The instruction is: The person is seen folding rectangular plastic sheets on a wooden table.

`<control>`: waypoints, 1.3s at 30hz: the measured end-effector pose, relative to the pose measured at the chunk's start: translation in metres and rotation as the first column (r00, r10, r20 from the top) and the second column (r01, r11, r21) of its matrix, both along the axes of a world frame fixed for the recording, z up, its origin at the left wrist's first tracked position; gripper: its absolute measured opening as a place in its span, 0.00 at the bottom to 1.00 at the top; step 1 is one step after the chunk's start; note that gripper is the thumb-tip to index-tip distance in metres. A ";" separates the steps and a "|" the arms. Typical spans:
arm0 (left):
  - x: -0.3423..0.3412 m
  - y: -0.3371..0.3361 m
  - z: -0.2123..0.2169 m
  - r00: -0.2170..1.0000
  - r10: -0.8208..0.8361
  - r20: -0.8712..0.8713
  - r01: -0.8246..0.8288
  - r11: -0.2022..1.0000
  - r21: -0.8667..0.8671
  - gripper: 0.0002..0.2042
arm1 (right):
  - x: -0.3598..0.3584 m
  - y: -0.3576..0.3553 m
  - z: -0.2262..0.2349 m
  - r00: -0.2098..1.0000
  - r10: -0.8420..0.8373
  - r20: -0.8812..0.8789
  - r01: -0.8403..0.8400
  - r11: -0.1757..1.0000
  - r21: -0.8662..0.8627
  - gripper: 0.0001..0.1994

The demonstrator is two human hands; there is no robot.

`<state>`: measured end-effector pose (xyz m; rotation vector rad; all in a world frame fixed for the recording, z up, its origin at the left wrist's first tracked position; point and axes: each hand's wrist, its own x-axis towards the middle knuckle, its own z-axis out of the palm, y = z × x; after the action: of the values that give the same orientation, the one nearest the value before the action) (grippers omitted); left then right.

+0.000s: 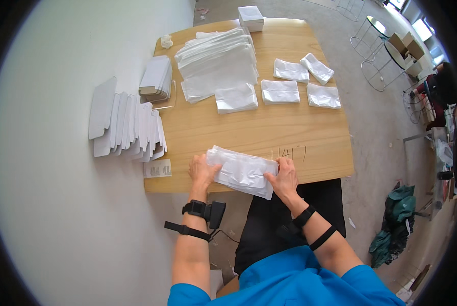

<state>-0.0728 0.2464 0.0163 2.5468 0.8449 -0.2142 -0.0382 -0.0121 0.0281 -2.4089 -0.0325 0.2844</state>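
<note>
At the table's near edge I hold a bundle of thin white sheets (243,172), crinkled on top, its layers fanned slightly at the ends. My left hand (203,171) grips the left end, thumb on top. On the right end, my right hand (283,178) pinches it in the same way. I cannot tell whether the layers are paper or flat bags. Farther back lies a large loose pile of similar white sheets (213,64). Smaller folded white bundles lie beside it, among them one at its front corner (236,98) and one farther right (280,92).
The wooden table (300,130) has handwritten marks near its front. Flat white cartons (131,125) lean along the left wall, with more cardboard pieces (156,76) behind. White boxes (251,18) stand at the far edge. A dark green bag (394,222) sits on the floor at right.
</note>
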 end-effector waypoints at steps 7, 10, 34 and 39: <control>-0.022 -0.034 0.015 0.924 0.262 0.279 -0.018 0.758 -0.652 0.13 | 0.000 -0.017 -0.010 0.995 -0.011 0.098 -0.038 0.876 0.480 0.10; -0.022 -0.051 0.028 0.857 0.420 0.297 0.078 0.464 -0.882 0.13 | 0.018 -0.049 -0.008 0.956 -0.017 -0.293 0.234 0.646 0.727 0.18; 0.019 -0.110 0.006 0.940 0.280 -0.194 -0.217 0.052 -0.975 0.28 | 0.064 -0.173 -0.030 0.546 0.254 -0.798 0.770 0.224 0.598 0.35; 0.019 -0.098 -0.003 0.957 0.212 -0.200 -0.186 -0.087 -0.979 0.40 | 0.067 -0.172 -0.025 0.519 0.233 -0.823 0.787 0.247 0.566 0.37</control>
<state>-0.0533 0.1486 0.0128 0.8854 0.6027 -0.4928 0.0283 -0.1837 0.0032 -0.7756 0.6031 0.8642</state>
